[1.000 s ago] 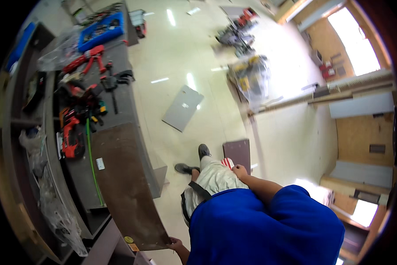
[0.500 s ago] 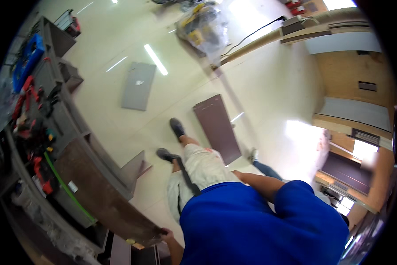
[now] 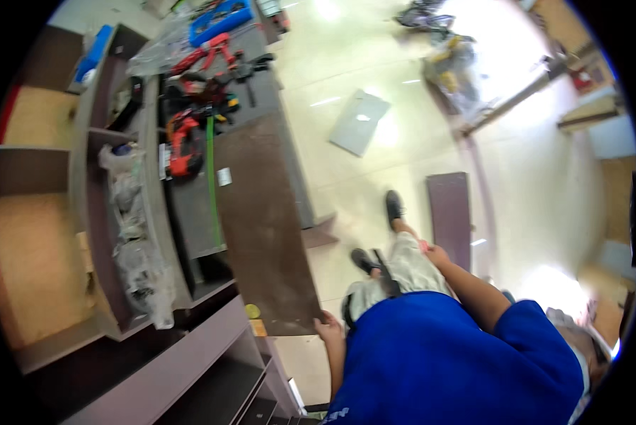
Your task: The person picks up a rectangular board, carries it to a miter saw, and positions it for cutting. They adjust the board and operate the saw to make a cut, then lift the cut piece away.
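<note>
The left hand (image 3: 330,329) grasps the near right corner of the brown panel (image 3: 265,219), which lies on the grey worktop (image 3: 190,230), just right of the green strip (image 3: 212,188). The right hand (image 3: 437,255) is beside the pale shorts (image 3: 411,265); its finger state cannot be determined.

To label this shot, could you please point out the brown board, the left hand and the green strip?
Brown board (image 3: 267,228): head view, middle of its flat face.
Left hand (image 3: 329,329): head view, middle of the hand.
Green strip (image 3: 212,184): head view, midway along its length.
</note>
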Available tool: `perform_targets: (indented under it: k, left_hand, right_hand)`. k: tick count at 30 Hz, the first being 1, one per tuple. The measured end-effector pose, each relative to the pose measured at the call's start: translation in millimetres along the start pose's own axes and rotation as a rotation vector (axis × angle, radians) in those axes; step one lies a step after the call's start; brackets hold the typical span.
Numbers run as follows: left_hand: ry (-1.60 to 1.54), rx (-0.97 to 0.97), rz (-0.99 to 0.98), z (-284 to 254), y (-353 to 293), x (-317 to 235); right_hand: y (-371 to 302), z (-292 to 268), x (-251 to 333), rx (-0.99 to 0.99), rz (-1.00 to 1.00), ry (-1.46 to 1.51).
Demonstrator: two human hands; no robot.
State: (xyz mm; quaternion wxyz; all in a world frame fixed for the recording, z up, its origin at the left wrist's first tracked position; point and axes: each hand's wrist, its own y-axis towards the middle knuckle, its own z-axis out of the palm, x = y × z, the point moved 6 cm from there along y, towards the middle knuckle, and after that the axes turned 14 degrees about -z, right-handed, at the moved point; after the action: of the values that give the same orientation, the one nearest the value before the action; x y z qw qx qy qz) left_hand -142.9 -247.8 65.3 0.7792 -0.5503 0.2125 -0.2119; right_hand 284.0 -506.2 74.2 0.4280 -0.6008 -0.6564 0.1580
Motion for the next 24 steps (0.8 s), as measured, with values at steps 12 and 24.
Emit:
perform_targets:
  k: [12, 24]
  left_hand:
    - [0.854, 0.219, 0.254, -32, 86, -119]
    - [1.880, 0.136, 0.314, 36, 7, -132]
  right_hand:
    - [-142, 99, -143, 0.187, -0.046, 0.104]
    - [-217, 156, -163, 0.274, 0.357, 0.912]
